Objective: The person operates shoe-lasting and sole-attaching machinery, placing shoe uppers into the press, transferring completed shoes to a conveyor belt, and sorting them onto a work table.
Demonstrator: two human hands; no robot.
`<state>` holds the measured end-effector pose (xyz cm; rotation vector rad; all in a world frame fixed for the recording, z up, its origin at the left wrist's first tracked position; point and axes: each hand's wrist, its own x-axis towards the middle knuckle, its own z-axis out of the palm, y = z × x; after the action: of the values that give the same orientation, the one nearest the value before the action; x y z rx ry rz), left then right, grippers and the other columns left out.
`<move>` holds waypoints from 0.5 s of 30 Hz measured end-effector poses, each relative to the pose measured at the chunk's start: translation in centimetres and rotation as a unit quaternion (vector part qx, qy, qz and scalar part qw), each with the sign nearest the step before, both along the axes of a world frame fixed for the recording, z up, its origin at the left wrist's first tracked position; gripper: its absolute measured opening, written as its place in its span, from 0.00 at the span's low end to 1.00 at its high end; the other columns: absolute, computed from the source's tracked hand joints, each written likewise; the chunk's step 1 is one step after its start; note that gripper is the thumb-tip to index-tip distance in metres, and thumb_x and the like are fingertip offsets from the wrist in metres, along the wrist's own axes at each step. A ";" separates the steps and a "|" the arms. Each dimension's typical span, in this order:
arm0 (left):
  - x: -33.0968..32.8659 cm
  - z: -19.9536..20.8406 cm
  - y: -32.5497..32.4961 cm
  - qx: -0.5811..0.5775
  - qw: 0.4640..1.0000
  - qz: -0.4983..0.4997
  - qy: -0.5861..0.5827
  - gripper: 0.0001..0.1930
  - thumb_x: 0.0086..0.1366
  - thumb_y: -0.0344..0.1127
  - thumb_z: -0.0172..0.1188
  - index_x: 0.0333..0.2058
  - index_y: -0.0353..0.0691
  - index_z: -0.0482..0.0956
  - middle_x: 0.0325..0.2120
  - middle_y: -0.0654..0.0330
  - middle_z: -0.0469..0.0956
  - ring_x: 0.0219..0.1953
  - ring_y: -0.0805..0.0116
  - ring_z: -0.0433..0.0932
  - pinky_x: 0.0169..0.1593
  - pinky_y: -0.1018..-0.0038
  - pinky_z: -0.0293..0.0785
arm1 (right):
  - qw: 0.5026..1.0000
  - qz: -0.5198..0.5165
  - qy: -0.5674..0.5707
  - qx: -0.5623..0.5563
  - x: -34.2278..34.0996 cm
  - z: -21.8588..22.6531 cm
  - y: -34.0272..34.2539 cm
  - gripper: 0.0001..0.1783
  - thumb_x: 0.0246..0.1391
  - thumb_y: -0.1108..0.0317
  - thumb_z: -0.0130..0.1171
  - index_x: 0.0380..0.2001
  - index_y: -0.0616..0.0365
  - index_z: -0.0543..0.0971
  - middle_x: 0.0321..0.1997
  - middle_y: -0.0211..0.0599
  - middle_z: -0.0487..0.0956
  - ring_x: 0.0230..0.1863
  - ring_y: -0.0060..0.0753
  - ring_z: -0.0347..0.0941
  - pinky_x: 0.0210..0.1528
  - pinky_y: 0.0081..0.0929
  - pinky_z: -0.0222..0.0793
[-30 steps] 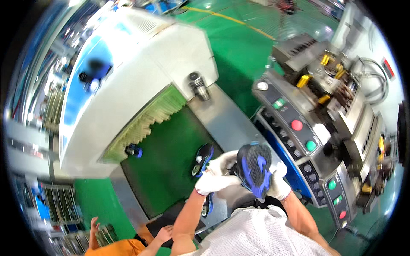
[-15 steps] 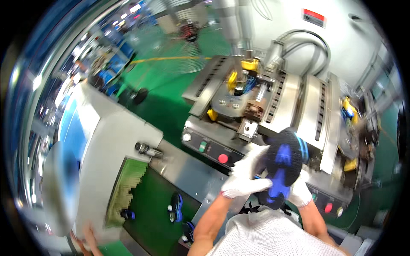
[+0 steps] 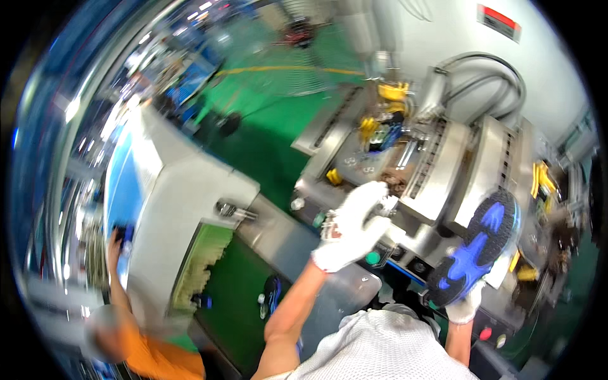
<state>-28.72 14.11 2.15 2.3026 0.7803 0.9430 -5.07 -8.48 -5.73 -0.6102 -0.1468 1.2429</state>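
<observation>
My right hand [image 3: 467, 304], in a white glove, grips a shoe [image 3: 478, 244] near one end. Its black sole with bright blue patches faces me, in front of the machine's right half. My left hand [image 3: 353, 229], also gloved, is off the shoe, with thumb and fingers apart and nothing seen in them. It reaches over the front of the machine [image 3: 437, 174] near a metal part at its middle; blur hides whether it touches. Another blue and black shoe [image 3: 383, 136] appears to sit between yellow pads at the machine's left station.
Left of me, a green conveyor belt [image 3: 244, 304] carries shoes, one a blue and black shoe [image 3: 272, 294], out of a grey housing [image 3: 196, 183] with a fringed opening. A co-worker in an orange top [image 3: 158, 354] reaches up at lower left. Behind stands a fan [image 3: 297, 38].
My left hand has come off the shoe and moved over the machine. The right hand has carried the shoe rightward. The view has shifted, and more of the co-worker shows at lower left.
</observation>
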 end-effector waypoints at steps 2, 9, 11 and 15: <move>-2.1 -1.7 3.0 0.005 0.996 0.082 0.039 0.25 0.65 0.31 0.64 0.60 0.36 0.75 0.62 0.47 0.74 0.64 0.49 0.73 0.68 0.59 0.67 | 0.993 0.004 -0.112 0.045 -1.1 1.4 1.9 0.53 0.46 0.54 0.79 0.69 0.60 0.63 0.64 0.51 0.73 0.63 0.51 0.73 0.64 0.46 0.74; 5.4 -9.2 17.8 0.044 0.988 0.053 0.142 0.30 0.65 0.34 0.63 0.64 0.34 0.68 0.62 0.43 0.70 0.65 0.44 0.69 0.68 0.59 0.66 | 0.992 0.100 0.041 0.063 0.1 4.0 4.2 0.54 0.39 0.66 0.82 0.70 0.56 0.64 0.65 0.48 0.72 0.65 0.56 0.71 0.67 0.62 0.70; 8.6 -10.9 21.0 0.020 0.984 0.077 0.157 0.36 0.62 0.39 0.66 0.66 0.35 0.64 0.63 0.41 0.68 0.65 0.41 0.68 0.67 0.58 0.66 | 0.966 0.103 0.237 0.020 0.2 4.0 3.6 0.50 0.44 0.62 0.80 0.69 0.56 0.66 0.64 0.48 0.73 0.60 0.57 0.75 0.64 0.64 0.72; 12.7 -16.0 26.1 -0.019 0.973 0.144 0.177 0.42 0.59 0.45 0.69 0.67 0.36 0.61 0.58 0.38 0.70 0.62 0.39 0.71 0.63 0.53 0.69 | 0.990 0.058 0.131 -0.014 -0.8 5.8 1.8 0.52 0.49 0.50 0.74 0.71 0.60 0.61 0.65 0.62 0.72 0.62 0.67 0.73 0.66 0.65 0.69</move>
<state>-16.00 40.22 -13.80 2.3971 1.2983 0.6276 -5.82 -6.73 0.09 -0.4615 0.0548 1.4280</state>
